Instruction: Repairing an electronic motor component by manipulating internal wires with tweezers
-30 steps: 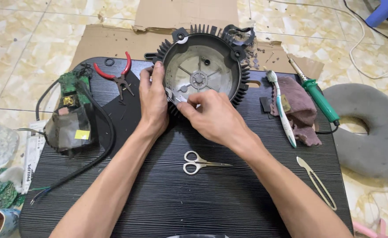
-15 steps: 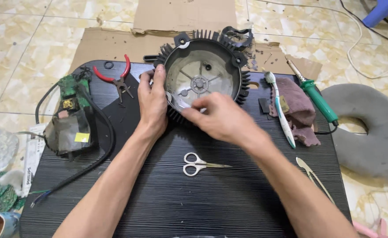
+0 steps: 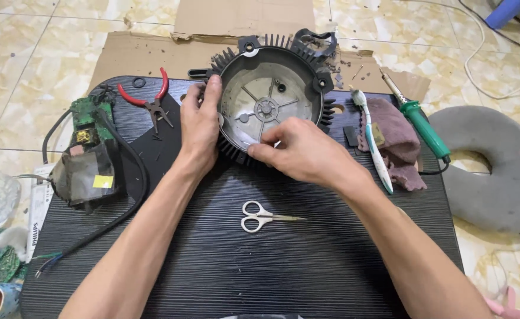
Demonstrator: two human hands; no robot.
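Both hands on the finned round housing, working at its near rim.

Housing sits at the far edge of the black ribbed board, open side up, partly over the cardboard. Left hand lies flat against the left rim, fingers curled over the fins, steadying it. Right hand is pinched shut at the near rim; cannot tell what the fingertips have hold of, if anything. Inside the shell: bare grey floor with spokes and a centre hub, nothing loose that I can see. So it looks stripped; the circuit board with black cable lies apart at left. Red-handled pliers, small scissors, toothbrush, green soldering iron and rag all lie untouched.
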